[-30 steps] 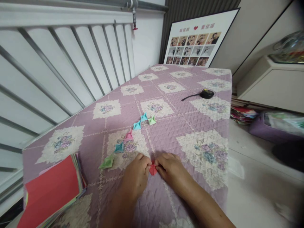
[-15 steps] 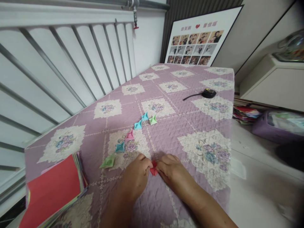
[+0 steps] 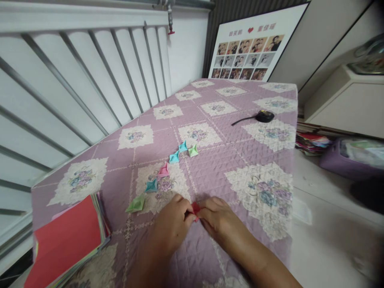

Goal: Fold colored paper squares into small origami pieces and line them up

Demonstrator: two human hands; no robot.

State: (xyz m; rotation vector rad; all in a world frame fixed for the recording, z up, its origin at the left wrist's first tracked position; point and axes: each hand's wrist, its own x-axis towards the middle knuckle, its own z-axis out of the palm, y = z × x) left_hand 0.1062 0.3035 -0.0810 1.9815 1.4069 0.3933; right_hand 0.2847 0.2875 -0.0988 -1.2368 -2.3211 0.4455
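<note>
A small piece of folded red paper (image 3: 196,208) is pinched between my two hands, low over the quilted cloth. My left hand (image 3: 177,214) grips its left side, thumb and fingers closed, and covers part of it. On its right side my right hand (image 3: 216,214) holds it with bent fingers. Beyond my left hand runs a slanting row of small folded paper pieces: a green one (image 3: 136,203), a teal one (image 3: 151,185), a pink one (image 3: 163,171), a blue one (image 3: 174,157), another blue one (image 3: 183,146) and a light green one (image 3: 193,151).
A stack of coloured paper (image 3: 70,236), red on top, lies at the near left. A black tape-like object (image 3: 264,116) with a strap sits at the far right of the purple floral cloth (image 3: 210,172). A radiator (image 3: 75,80) borders the left; a photo board (image 3: 243,52) leans behind.
My left thumb has moved in across the front of the red paper, hiding more of it. Both hands stay in nearly the same place.
</note>
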